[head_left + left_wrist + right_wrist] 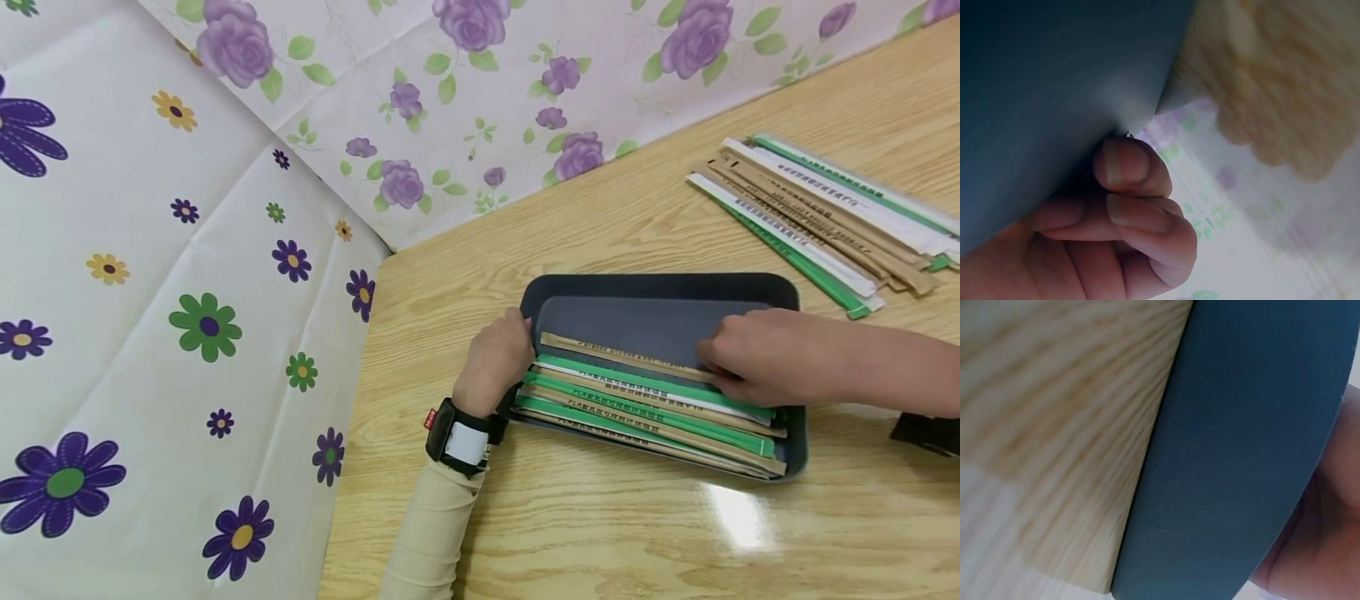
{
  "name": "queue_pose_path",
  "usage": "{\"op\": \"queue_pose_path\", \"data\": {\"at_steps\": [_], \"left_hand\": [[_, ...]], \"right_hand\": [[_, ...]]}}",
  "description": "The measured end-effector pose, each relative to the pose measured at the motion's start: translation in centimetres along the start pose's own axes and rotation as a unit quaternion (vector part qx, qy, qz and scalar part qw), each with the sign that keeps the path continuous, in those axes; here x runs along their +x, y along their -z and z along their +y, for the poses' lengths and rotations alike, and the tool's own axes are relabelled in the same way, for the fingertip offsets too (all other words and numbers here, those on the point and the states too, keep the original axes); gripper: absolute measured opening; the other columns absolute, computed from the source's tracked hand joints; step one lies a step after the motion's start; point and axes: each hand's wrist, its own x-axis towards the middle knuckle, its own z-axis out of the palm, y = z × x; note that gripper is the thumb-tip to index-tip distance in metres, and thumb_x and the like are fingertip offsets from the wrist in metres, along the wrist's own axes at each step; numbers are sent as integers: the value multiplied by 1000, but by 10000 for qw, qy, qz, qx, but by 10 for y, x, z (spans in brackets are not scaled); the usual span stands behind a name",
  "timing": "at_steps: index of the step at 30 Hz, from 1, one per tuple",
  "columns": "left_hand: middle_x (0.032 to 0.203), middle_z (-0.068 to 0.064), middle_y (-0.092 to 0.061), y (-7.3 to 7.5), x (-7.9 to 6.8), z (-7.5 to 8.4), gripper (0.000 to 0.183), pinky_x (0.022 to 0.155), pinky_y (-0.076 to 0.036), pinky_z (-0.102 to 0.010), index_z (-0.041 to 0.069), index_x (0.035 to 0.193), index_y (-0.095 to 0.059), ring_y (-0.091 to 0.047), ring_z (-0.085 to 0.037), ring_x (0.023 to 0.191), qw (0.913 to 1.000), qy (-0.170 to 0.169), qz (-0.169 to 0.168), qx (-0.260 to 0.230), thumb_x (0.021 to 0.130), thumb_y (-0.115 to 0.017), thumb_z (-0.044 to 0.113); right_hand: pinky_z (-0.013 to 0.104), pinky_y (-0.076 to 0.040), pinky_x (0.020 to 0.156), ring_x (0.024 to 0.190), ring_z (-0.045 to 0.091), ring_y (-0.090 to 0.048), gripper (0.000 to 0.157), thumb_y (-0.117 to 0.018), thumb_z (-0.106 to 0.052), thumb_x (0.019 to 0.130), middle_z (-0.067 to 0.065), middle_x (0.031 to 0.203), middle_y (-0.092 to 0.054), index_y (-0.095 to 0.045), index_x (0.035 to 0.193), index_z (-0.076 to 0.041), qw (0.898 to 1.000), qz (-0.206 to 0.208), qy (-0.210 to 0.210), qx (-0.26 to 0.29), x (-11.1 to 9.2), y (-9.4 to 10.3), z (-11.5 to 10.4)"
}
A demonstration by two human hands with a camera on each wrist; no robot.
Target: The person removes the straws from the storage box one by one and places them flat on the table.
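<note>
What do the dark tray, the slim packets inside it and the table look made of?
The tray: probably matte plastic, judging by smooth, even walls and rounded corners; perhaps coated metal. The slim packets: likely paper, being flat and printed, the brown ones matte. The table: wood or wood-look laminate, with visible grain and a glossy highlight.

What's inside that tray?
Slim green, white and brown packets lie in the near part of the tray. The right hand covers one end of a brown packet and anything beneath.
</note>
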Motion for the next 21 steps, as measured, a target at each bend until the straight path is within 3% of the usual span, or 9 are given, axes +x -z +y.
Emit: {"op": "queue_pose_path", "data": {"at_steps": [21], "left_hand": [[67, -11, -54, 0, -2, -1, 31, 49, -46, -32, -2, 97, -54, -60, -24, 56, 9999, -87, 141, -38, 106, -37, 23]], "right_hand": [[22, -30, 45, 44, 2, -33, 32, -72, -11, 82, -10, 53, -37, -47, 66, -21, 9991, 291, -301, -11, -1, 16, -1]]}}
